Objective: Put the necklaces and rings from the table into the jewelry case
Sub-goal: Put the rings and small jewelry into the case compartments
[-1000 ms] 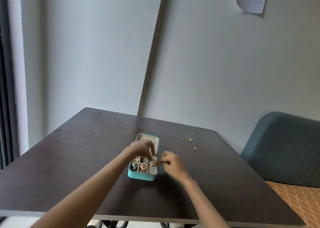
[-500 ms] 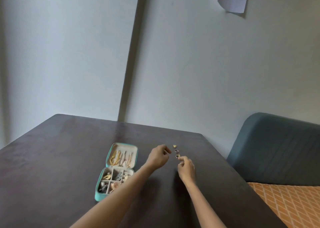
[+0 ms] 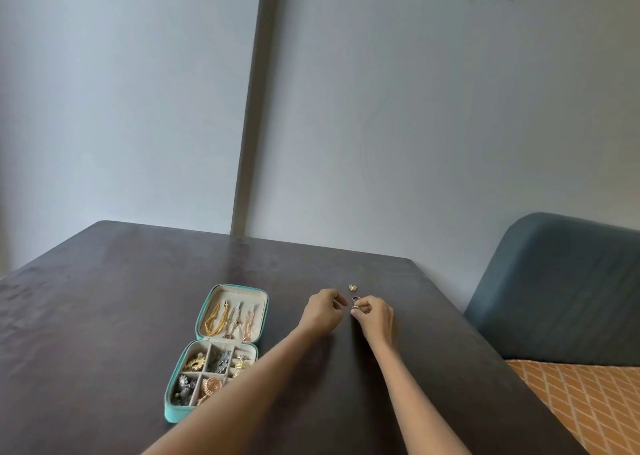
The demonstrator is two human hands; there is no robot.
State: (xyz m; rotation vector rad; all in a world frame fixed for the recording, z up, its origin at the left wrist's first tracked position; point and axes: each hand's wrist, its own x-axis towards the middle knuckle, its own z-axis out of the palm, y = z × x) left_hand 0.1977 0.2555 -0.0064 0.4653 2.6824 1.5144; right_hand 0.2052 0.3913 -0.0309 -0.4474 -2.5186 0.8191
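Both hands had left the jewelry case (image 3: 214,350) and gone right to the loose rings; view shifted with them. Right hand (image 3: 375,316) curled, grip pinching the nearest ring (image 3: 356,306) at the fingertips, apparently just lifting it off the surface (image 3: 104,316). Left hand (image 3: 323,311) sat just left of that grip, fingers loosely curled, holding nothing I could see, likely waiting to take or steady. Dark ring (image 3: 354,298) lay just beyond the pinch, gold ring (image 3: 352,287) further beyond. Case lay open, well left of the grip, lid flat so the necklaces (image 3: 228,319) hung in view and the compartments stayed reachable. Rings were tiny, hence fingertips.
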